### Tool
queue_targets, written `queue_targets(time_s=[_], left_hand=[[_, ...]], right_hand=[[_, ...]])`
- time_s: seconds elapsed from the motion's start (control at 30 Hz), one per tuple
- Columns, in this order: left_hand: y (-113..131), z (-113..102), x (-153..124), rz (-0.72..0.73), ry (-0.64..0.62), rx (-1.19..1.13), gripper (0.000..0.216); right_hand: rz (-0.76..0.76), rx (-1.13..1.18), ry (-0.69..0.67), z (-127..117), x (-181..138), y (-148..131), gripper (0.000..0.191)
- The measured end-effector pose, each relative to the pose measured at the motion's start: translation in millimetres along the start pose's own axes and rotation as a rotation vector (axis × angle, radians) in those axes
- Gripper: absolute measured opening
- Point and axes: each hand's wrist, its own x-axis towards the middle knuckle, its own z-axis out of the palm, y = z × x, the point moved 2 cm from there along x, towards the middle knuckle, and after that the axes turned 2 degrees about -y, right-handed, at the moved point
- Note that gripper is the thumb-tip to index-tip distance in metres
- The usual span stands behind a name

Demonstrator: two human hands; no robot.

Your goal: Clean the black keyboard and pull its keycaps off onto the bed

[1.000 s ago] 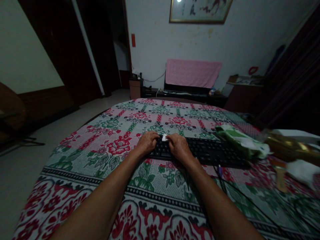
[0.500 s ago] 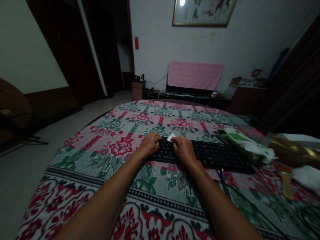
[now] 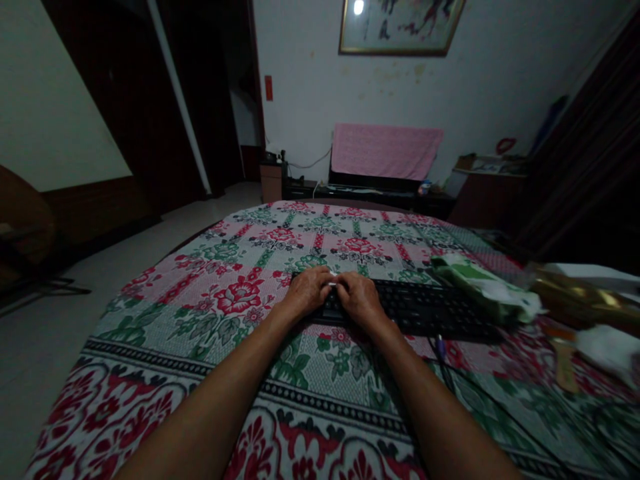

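Note:
A black keyboard [image 3: 430, 310] lies on the flowered tablecloth. Over its left part, my left hand [image 3: 309, 292] and my right hand [image 3: 361, 299] meet with their fingertips almost together. Between them shows a sliver of a small white tissue [image 3: 333, 281], mostly hidden by the fingers. Both hands are closed, thumbs and fingers pinching the tissue from either side. The keys beneath the hands are covered from sight.
A green and white soft packet [image 3: 485, 287] rests against the keyboard's right end. Farther right are a flat wooden-handled brush [image 3: 565, 363], crumpled white material [image 3: 607, 350] and a golden packet [image 3: 585, 297]. A black cable [image 3: 500, 407] crosses the tablecloth [image 3: 240, 293].
My left hand has come in to the tissue, and the hands are now closer together. Less of the white tissue shows. The view has shifted slightly.

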Motion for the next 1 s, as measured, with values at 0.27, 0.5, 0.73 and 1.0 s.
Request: queue_targets(time_s=[0.27,0.5,0.73,1.0], left_hand=[[2,0,2,-0.114,-0.055,0.124,0.022],[8,3,10,-0.072,-0.076,0.175,0.026],[-9,0,4,-0.175,-0.054,0.188,0.029],[-12,5,3,-0.092,-0.052,0.118,0.029]], right_hand=[[0.113,-0.099,0.032,-10,-6,5,0.025],[0.133,-0.128,0.008,-9,-9,3,0.024],[0.120,-0.138,0.019,-8,-10,4,0.025],[0.105,-0.143,0.007,-6,-11,3,0.026]])
